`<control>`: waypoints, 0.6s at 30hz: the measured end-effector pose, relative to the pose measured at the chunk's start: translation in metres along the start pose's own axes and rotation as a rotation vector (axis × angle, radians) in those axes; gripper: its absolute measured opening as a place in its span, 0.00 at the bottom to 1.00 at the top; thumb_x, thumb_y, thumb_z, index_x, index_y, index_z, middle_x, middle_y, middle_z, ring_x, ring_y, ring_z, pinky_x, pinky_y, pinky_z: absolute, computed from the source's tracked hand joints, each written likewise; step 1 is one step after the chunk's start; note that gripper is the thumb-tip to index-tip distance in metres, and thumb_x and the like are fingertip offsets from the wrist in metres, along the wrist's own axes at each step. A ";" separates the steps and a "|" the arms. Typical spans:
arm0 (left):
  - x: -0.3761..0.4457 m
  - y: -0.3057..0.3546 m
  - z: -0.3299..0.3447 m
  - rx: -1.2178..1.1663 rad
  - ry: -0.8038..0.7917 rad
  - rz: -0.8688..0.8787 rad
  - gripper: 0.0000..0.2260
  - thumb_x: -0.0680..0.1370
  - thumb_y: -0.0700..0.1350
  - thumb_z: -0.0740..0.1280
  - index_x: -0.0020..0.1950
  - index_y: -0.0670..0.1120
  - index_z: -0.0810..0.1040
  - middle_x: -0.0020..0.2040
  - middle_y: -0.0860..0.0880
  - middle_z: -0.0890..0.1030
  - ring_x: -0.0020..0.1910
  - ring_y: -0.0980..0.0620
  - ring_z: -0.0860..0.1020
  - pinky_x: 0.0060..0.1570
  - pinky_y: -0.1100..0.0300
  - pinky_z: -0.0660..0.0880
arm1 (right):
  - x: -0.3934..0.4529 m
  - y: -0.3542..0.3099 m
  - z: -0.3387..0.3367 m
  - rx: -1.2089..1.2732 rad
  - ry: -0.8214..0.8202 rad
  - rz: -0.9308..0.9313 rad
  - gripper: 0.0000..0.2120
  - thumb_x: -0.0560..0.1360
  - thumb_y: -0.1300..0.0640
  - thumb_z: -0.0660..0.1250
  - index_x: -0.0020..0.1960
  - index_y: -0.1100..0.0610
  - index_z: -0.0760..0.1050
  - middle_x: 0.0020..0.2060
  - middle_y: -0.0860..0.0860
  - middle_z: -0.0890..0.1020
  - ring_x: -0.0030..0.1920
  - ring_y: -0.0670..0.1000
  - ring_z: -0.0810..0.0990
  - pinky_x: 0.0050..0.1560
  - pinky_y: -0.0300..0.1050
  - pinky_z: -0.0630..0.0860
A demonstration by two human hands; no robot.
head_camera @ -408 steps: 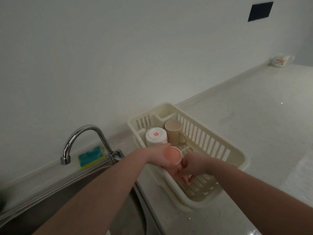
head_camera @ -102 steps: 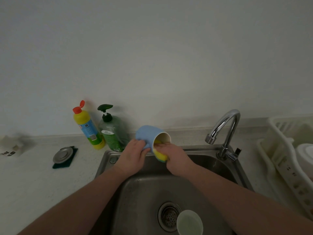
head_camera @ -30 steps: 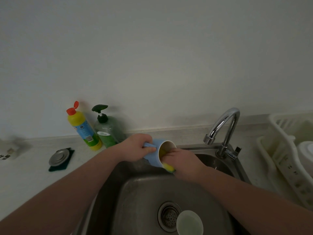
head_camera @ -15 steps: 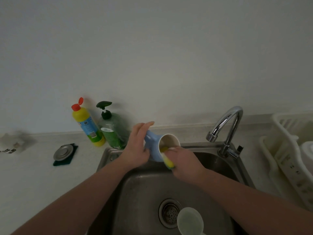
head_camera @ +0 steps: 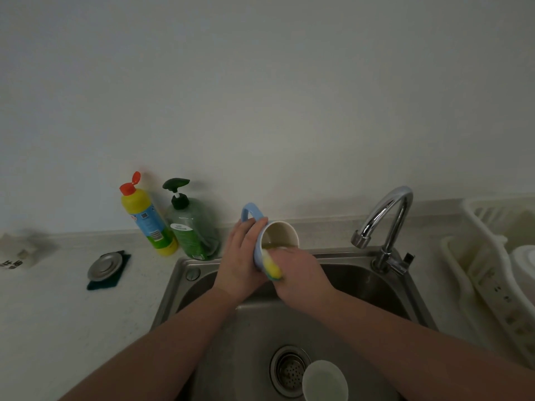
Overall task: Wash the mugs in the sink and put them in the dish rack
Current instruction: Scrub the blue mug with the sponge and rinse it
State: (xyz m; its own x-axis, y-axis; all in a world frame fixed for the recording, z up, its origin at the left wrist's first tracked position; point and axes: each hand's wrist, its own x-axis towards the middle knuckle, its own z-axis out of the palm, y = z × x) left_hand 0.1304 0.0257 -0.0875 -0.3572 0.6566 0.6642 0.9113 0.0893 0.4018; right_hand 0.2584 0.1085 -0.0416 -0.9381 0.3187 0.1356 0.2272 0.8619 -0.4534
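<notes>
Over the steel sink (head_camera: 341, 287) my left hand (head_camera: 240, 259) grips a blue mug (head_camera: 276, 234) with a cream inside, tilted with its mouth toward me and its handle pointing up. My right hand (head_camera: 298, 273) grips a yellow sponge (head_camera: 272, 266) pressed against the mug's lower rim. A pale green mug (head_camera: 324, 380) stands upright on the sink floor beside the drain (head_camera: 285, 369). The cream dish rack (head_camera: 492, 273) sits at the right edge, with a white mug (head_camera: 524, 264) partly in view inside it.
The chrome tap (head_camera: 385, 224) arches over the sink's back right corner, no water running. A yellow bottle with a red cap (head_camera: 146, 218) and a green pump bottle (head_camera: 192, 227) stand behind the sink on the left. A metal sink plug (head_camera: 105, 266) lies on a dark pad on the counter.
My left hand has turned the blue mug so its handle now points up. My right hand with the sponge has slid from inside the mouth to the lower rim.
</notes>
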 end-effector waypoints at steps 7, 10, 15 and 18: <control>0.014 -0.015 -0.007 0.147 -0.130 0.252 0.35 0.66 0.60 0.71 0.68 0.46 0.66 0.62 0.48 0.71 0.63 0.46 0.70 0.70 0.49 0.60 | 0.000 0.024 -0.006 -0.053 -0.208 -0.166 0.29 0.75 0.65 0.64 0.74 0.56 0.63 0.70 0.55 0.69 0.68 0.56 0.69 0.70 0.49 0.65; 0.013 -0.020 -0.008 0.202 -0.287 0.294 0.43 0.61 0.56 0.79 0.70 0.49 0.64 0.63 0.43 0.75 0.64 0.45 0.70 0.69 0.46 0.61 | -0.001 0.032 -0.009 -0.165 -0.276 -0.250 0.28 0.76 0.63 0.64 0.74 0.53 0.62 0.73 0.53 0.65 0.71 0.53 0.65 0.71 0.50 0.63; 0.008 -0.019 -0.007 0.205 -0.420 0.241 0.45 0.60 0.57 0.80 0.72 0.52 0.62 0.64 0.44 0.74 0.66 0.44 0.71 0.72 0.48 0.60 | -0.002 0.037 -0.004 -0.137 -0.265 -0.288 0.25 0.77 0.60 0.63 0.73 0.55 0.64 0.73 0.52 0.65 0.73 0.51 0.61 0.73 0.50 0.60; 0.006 -0.019 -0.008 0.220 -0.434 0.251 0.45 0.61 0.59 0.79 0.72 0.52 0.62 0.64 0.44 0.75 0.66 0.45 0.70 0.71 0.46 0.62 | -0.009 0.037 0.001 0.044 -0.236 -0.251 0.22 0.71 0.63 0.65 0.65 0.59 0.72 0.66 0.55 0.73 0.67 0.53 0.68 0.69 0.50 0.66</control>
State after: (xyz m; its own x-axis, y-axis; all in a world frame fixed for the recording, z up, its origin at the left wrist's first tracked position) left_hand 0.1092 0.0223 -0.0865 -0.0482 0.9225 0.3830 0.9956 0.0137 0.0922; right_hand 0.2748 0.1368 -0.0604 -0.9991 -0.0055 0.0425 -0.0249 0.8821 -0.4704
